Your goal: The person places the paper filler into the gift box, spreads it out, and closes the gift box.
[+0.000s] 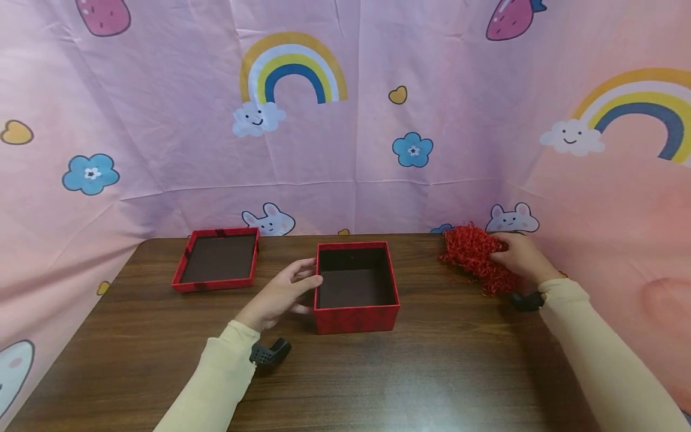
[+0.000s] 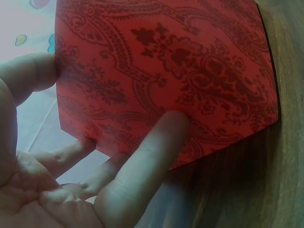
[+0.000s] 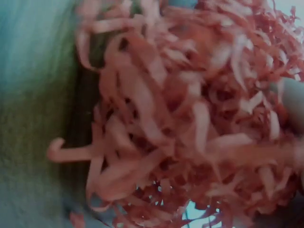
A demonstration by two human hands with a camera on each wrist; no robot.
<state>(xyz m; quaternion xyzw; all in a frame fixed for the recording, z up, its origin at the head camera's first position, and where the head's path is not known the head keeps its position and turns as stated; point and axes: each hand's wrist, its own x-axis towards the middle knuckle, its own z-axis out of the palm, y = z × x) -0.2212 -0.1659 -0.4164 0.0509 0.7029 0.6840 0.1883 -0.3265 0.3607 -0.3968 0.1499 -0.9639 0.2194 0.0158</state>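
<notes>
A square red box [image 1: 356,318] with a dark inside stands upright, its top uncovered, near the middle of the table. My left hand [image 1: 283,294] touches its left side, fingers spread. Up close in the left wrist view, fingertips [image 2: 173,123] rest against the box's dark-patterned red wall [image 2: 190,61]. Over at the right, my right hand [image 1: 520,258] grips a clump of red shredded paper [image 1: 472,252] by its right side. Curled paper strips [image 3: 156,118] fill most of the right wrist view and hide most of the fingers.
A red box lid [image 1: 216,285] lies on the left of the brown wooden table [image 1: 345,372], its dark inside facing up. A pink patterned curtain [image 1: 367,150] hangs behind the table and along its sides.
</notes>
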